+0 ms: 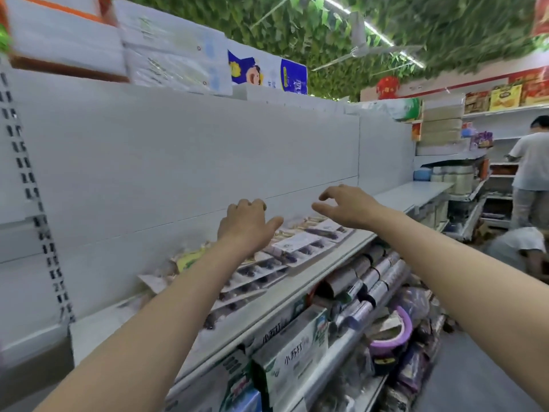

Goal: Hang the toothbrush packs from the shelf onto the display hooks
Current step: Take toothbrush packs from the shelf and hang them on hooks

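Head view: packs (pixel 297 245) laid flat in a row on shelf (pixel 267 297).
Left hand (pixel 246 224) and right hand (pixel 347 206) are held just above the packs, apart, both empty, fingers loosely bent.

Both bare arms stretch forward. The left hand (pixel 246 226) shows its back, fingers bent away, thumb spread. The right hand (pixel 348 207) hovers palm-down, fingers loosely curled.
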The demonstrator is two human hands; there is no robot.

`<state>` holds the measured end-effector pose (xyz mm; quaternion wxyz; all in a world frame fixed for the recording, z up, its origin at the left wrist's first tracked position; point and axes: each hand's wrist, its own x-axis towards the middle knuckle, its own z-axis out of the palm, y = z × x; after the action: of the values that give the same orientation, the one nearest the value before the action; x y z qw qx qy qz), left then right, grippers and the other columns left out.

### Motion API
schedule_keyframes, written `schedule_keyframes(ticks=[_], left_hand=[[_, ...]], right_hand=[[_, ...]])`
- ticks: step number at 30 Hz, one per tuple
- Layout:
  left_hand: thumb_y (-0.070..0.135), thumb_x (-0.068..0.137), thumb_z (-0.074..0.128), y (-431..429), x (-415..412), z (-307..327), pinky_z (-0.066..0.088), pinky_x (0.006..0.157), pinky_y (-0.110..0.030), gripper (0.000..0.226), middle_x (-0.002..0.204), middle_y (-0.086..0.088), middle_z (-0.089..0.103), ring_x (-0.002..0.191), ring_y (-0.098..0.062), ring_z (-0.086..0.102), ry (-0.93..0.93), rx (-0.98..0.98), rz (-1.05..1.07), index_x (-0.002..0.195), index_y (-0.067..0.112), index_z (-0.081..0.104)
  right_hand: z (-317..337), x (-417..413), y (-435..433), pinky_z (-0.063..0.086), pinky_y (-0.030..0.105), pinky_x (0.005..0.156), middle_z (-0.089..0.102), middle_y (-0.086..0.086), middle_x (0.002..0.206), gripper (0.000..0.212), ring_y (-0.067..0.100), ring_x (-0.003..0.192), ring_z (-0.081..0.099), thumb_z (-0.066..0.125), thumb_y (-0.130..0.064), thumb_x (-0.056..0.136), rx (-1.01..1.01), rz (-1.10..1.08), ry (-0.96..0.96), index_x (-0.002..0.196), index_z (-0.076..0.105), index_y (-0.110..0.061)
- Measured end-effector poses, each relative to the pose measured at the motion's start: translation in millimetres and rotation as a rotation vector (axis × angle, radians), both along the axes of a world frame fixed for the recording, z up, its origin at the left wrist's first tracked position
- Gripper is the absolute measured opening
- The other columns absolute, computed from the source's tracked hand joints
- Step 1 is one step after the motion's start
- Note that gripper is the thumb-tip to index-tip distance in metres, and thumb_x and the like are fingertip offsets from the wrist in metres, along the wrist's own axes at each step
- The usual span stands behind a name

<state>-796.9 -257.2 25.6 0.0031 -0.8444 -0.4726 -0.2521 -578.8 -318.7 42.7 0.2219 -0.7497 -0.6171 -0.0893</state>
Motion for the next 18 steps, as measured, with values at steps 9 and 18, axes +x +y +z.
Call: schedule_keyframes(ticks=[9,18], left_hand=[[0.066,0.094,0.041,73.2,71.9,-29.7,0.04,0.104,-0.046,0.067,0.141,-0.009,0.048,0.133,-0.032,0.037,0.145,-0.122,0.107,0.14,0.018,0.046],[0.068,0.096,0.029,84.9,153.4,-51.7,0.036,0.082,-0.038,0.059,0.092,-0.005,0.057,0.125,-0.031,0.037,0.292,-0.22,0.495,0.074,0.018,0.05]], right_hand=[[-33.4,104.3,88.0,0.04,0.038,0.099,0.057,0.008,0.136,0.056,0.026,0.124,0.052,0.049,-0.055,0.097,-0.046,0.055,0.036,0.133,0.058,-0.013],[-67.6,203.2,173.4,0.042,0.035,0.1,0.057,0.003,0.137,0.064,0.021,0.124,0.053,0.051,-0.066,0.09,-0.148,0.283,0.095,0.132,0.057,-0.017]])
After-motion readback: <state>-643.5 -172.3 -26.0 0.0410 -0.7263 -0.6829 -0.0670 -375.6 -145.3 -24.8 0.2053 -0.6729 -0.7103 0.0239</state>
